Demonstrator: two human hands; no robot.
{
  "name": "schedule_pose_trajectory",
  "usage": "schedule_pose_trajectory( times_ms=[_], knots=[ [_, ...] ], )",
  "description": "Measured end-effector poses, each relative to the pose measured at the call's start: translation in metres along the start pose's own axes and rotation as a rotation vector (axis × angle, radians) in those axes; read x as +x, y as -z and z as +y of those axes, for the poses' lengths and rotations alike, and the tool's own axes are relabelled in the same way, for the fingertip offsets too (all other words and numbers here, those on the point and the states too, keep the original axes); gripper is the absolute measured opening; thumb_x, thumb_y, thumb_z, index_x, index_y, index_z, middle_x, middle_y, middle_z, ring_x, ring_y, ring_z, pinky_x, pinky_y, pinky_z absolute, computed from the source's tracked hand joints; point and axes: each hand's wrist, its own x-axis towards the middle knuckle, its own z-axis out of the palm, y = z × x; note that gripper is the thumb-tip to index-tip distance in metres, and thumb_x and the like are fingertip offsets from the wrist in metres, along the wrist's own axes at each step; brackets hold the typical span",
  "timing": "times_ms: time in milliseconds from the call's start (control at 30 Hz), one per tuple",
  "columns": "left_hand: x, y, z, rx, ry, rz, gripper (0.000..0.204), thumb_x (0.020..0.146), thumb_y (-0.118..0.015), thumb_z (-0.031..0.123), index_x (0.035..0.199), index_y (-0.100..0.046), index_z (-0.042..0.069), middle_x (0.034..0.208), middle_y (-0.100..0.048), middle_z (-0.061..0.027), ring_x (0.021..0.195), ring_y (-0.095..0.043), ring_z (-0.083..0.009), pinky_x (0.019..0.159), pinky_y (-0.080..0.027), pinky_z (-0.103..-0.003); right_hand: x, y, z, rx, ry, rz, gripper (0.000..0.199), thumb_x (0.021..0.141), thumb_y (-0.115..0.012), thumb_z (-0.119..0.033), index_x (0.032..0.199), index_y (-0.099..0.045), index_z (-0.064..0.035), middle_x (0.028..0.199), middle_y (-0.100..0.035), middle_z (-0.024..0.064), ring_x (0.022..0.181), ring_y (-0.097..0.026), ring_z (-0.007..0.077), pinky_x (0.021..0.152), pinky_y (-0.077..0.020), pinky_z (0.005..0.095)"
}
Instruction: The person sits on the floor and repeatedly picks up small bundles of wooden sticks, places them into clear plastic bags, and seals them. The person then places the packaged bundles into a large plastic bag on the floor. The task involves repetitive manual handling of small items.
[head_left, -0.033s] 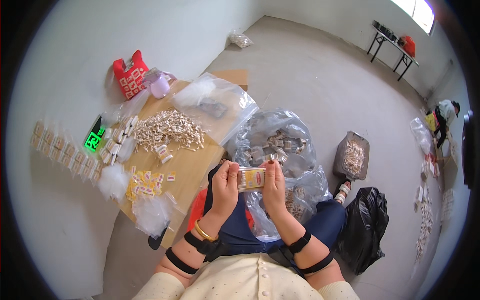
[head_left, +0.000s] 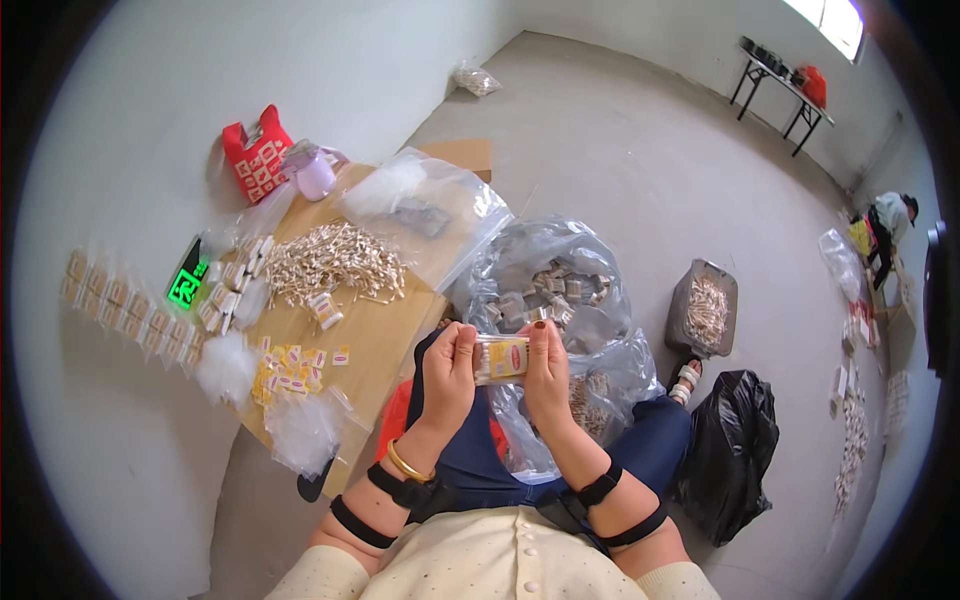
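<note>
Now held, swab packet: one small clear-film packet [head_left: 502,360] of pale swabs, fronted by a yellow-and-white printed label [head_left: 497,360], is kept above the lap, close to the rim of a large grey-clear plastic sack [head_left: 482,268] with small packs inside.
Left hand: the packet's left end is gripped by the left hand [head_left: 452,370], thumb on top; the fingers underneath are hidden.
Right hand: the opposite end is grasped by the right hand [head_left: 546,365], thumb likewise uppermost; what is done by its hidden fingers cannot be told.
Film risk: the thin film could be split or creased if the two ends were pulled apart too hard.
Swab risk: if an end is unsealed, which cannot be made out, swabs could be spilled by a tilt into the sack below.
Label risk: the label could be left crooked if the swabs behind it were squeezed unevenly.
Table: on the light wooden table [head_left: 388,340], a loose heap of pale-stemmed swabs [head_left: 335,262], scattered yellow-and-white cards [head_left: 288,372] and flat clear plastic bags [head_left: 303,430] are laid out.
Change from earlier frame: almost none is seen; the same two-handed grip is kept, and the surroundings are shifted only slightly, as though the head had been turned a little.
</note>
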Motion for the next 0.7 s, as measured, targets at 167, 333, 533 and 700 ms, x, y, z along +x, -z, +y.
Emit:
schedule_pose_trajectory(
  times_ms=[167,333,533,700],
  knots=[
    [-0.001,-0.017,-0.006,-0.022,-0.033,-0.049,0.040,0.100,-0.050,0.028,0.068,-0.041,0.006,0.060,-0.036,0.0051,0.056,-0.031,-0.0034,0.049,-0.027,-0.023,-0.005,0.019,0.006,0.093,-0.049,0.010,0.036,0.104,-0.039,-0.033,0.086,-0.051,-0.0044,0.072,-0.049,-0.0011,0.067,-0.043,0.0049,0.059,-0.0380,0.0230],
    [0.001,-0.039,0.006,0.071,-0.155,-0.068,0.037,0.099,-0.053,0.026,0.070,-0.040,0.007,0.059,-0.033,0.0065,0.057,-0.029,-0.0027,0.049,-0.026,-0.022,-0.005,0.029,-0.003,0.089,-0.011,0.057,0.037,0.103,-0.039,-0.034,0.087,-0.052,-0.0033,0.072,-0.050,-0.0007,0.067,-0.045,0.0055,0.059,-0.0394,0.0232],
    [-0.001,-0.046,0.010,-0.093,-0.095,0.031,0.033,0.099,-0.053,0.025,0.074,-0.040,0.008,0.058,-0.036,0.0063,0.053,-0.032,-0.0030,0.047,-0.027,-0.023,-0.002,0.040,-0.008,0.180,-0.006,0.102,0.038,0.103,-0.039,-0.033,0.088,-0.054,-0.0024,0.072,-0.052,0.0006,0.067,-0.046,0.0061,0.060,-0.0405,0.0233],
    [-0.002,-0.062,0.016,0.262,-0.318,0.094,0.031,0.100,-0.050,0.023,0.074,-0.040,0.009,0.058,-0.036,0.0065,0.052,-0.031,-0.0026,0.045,-0.027,-0.022,-0.004,0.045,-0.004,0.061,0.079,0.123,0.038,0.103,-0.040,-0.037,0.091,-0.055,-0.0047,0.075,-0.055,-0.0012,0.064,-0.050,0.0027,0.057,-0.0423,0.0197]
  ],
)
